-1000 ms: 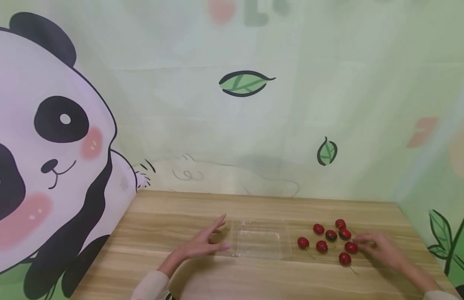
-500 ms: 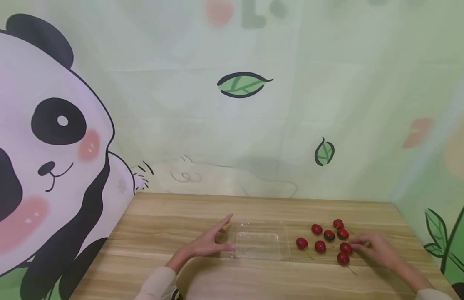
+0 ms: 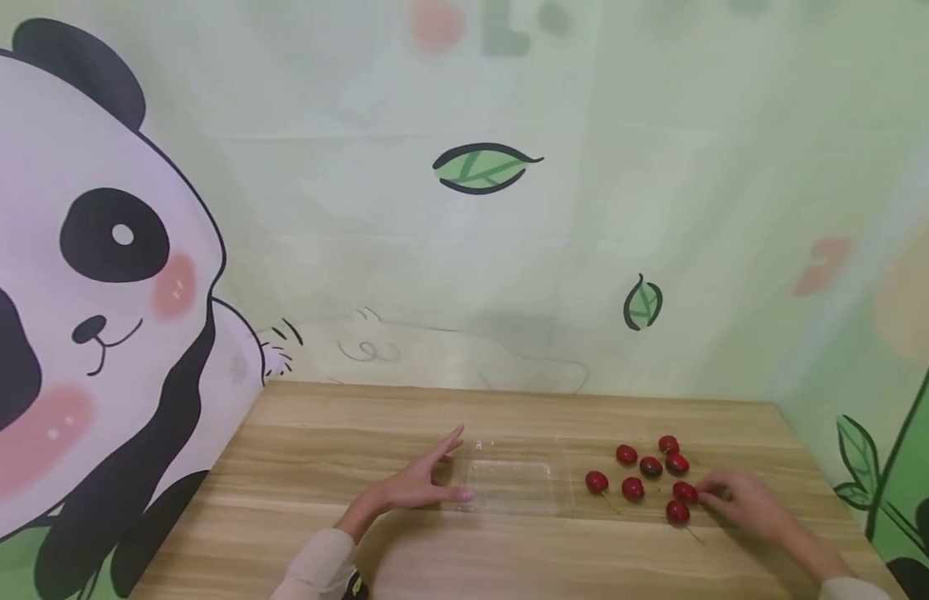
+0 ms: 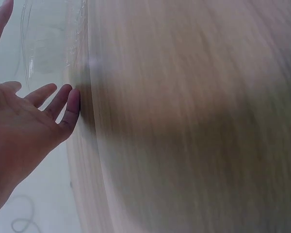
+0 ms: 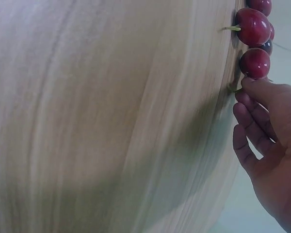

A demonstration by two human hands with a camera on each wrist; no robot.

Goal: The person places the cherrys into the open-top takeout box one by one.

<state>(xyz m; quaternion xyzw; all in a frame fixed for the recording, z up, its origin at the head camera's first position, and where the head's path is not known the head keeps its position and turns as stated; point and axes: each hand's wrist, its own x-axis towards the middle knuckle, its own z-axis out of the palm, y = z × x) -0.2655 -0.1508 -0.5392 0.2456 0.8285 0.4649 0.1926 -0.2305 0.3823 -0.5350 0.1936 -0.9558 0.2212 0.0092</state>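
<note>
My left hand is spread at the left edge of a clear plastic box, its thumb and forefinger right at the rim. In the left wrist view the fingers are apart, with part of the box above them. Over on the right, several dark red cherries lie in a loose cluster. My right hand is at the cluster's right side, thumb and forefinger pinching the stem of a cherry. That cherry lies close beside another cherry with a green stem; the other right fingers are loosely curled.
The wooden table runs back to a printed cloth wall. On this cloth are a large panda at the left and green leaves.
My left hand has moved right to the box's edge. The right hand has come slightly left, and the cherry at its fingertips has shifted left, closer to the front cherry.
</note>
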